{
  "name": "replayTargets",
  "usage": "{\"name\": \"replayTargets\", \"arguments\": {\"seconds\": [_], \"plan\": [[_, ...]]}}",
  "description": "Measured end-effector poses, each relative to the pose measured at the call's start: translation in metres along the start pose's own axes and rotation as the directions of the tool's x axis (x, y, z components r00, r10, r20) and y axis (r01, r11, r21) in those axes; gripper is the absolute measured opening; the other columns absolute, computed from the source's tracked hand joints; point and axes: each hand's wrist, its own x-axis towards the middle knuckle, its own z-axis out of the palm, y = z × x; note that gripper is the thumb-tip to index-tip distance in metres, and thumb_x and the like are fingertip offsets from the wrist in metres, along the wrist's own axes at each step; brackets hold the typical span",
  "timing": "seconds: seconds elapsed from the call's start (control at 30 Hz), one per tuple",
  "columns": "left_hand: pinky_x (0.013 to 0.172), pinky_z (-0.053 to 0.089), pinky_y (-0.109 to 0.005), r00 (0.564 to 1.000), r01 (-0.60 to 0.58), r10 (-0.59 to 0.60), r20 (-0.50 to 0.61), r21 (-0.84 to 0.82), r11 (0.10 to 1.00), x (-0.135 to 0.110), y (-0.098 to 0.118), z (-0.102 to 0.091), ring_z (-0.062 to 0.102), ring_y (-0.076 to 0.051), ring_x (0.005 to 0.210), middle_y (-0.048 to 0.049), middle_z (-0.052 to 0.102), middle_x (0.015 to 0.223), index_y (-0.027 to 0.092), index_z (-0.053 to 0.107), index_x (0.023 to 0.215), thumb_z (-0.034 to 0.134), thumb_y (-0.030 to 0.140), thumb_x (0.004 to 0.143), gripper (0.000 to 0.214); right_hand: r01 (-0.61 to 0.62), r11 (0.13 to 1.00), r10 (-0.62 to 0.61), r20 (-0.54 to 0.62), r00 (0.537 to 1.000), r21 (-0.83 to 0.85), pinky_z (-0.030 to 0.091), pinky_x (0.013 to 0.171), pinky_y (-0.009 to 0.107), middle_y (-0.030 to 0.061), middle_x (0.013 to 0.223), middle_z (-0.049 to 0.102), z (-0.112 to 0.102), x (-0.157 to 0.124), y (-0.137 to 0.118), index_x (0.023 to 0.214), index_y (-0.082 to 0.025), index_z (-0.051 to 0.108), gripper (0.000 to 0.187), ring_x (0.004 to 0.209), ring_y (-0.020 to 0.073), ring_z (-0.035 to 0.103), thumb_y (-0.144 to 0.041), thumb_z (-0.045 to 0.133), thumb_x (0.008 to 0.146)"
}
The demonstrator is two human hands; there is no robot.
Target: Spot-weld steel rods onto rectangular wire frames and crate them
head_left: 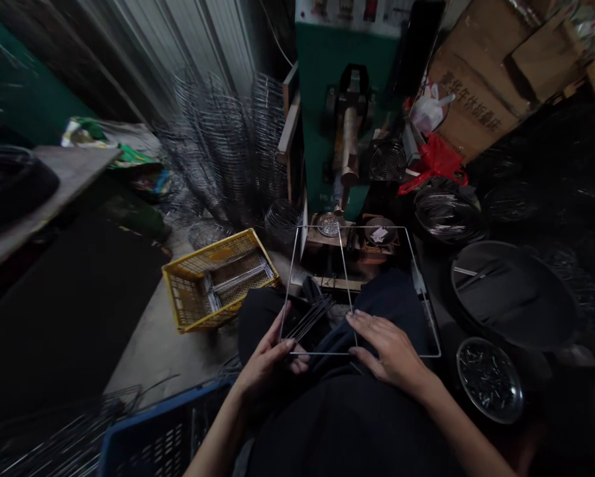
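Observation:
A rectangular wire frame [417, 275] lies across my lap, with one cross wire running down its middle. My left hand [270, 354] pinches the frame's near left corner and also holds a bundle of short straight wires [310, 317]. My right hand [389, 344] rests on the frame's near edge, fingers stretched toward the cross wire. The frame's far edge reaches a green welding machine [327, 73], whose electrode arm [348, 142] hangs above a small round metal plate [328, 225].
A yellow crate [183, 301] with wire pieces sits on the floor to the left. Stacked wire racks [228, 146] stand behind it. A blue crate [153, 434] is at my lower left. Dark round basins [513, 291] and a bowl of small parts [489, 377] are on the right, below cardboard boxes [486, 79].

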Motion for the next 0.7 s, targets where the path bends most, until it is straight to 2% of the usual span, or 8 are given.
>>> {"name": "replayTargets", "arguments": {"seconds": [0.23,0.7], "plan": [[0.054,0.051,-0.025,1.000,-0.017,0.017,0.007,0.006,1.000,0.0004,-0.0018,-0.0010,0.069,-0.022,0.062,-0.0098,0.072,0.076,0.026,-0.003,0.154,0.059,0.028,0.090,0.090,-0.051,0.998,0.051,0.029,0.998,0.027,0.049,0.103,0.035,0.0059,0.140,0.054,-0.0059,-0.0037,-0.0026,0.145,-0.024,0.042,0.057,0.126,0.0208,0.054,-0.029,0.058,0.091],[0.053,0.050,-0.025,0.999,-0.033,0.034,-0.028,0.030,0.999,-0.0052,0.0038,0.0034,0.068,-0.021,0.060,-0.0088,0.072,0.075,0.027,-0.003,0.154,0.060,0.028,0.089,0.091,-0.061,0.998,0.059,0.083,0.995,0.027,0.052,0.098,0.037,0.0058,0.141,0.052,-0.0062,-0.0058,-0.0075,0.146,-0.027,0.040,0.063,0.124,0.0226,0.055,-0.029,0.064,0.087]]}}
